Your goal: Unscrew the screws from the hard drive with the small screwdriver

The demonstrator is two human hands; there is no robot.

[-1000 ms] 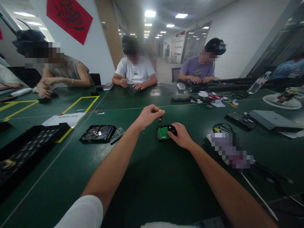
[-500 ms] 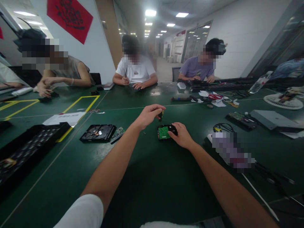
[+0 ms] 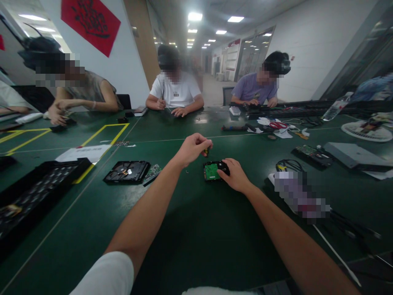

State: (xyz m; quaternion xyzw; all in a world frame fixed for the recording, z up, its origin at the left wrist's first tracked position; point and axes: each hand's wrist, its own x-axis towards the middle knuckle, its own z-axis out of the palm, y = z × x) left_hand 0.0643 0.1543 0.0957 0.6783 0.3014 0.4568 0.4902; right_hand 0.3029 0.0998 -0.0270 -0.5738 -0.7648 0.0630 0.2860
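Observation:
A small hard drive with a green circuit board [image 3: 211,171] lies on the green table [image 3: 196,229] in front of me. My right hand [image 3: 233,175] grips its right end, fingers curled over the black casing. My left hand [image 3: 193,148] hovers just above and left of the drive, fingers pinched round a small screwdriver with a yellow and black handle [image 3: 206,152], its tip pointing down toward the board. A tiny screw [image 3: 186,171] lies on the table to the left of the drive.
An opened black drive case [image 3: 126,171] and a loose board [image 3: 152,173] lie to the left, beside a black tray [image 3: 33,192]. Cables, a grey box [image 3: 353,155] and tools sit at right. Three other people work at the far side.
My left hand has closed tighter on the screwdriver and turned slightly above the drive. My right hand and the drive have stayed put.

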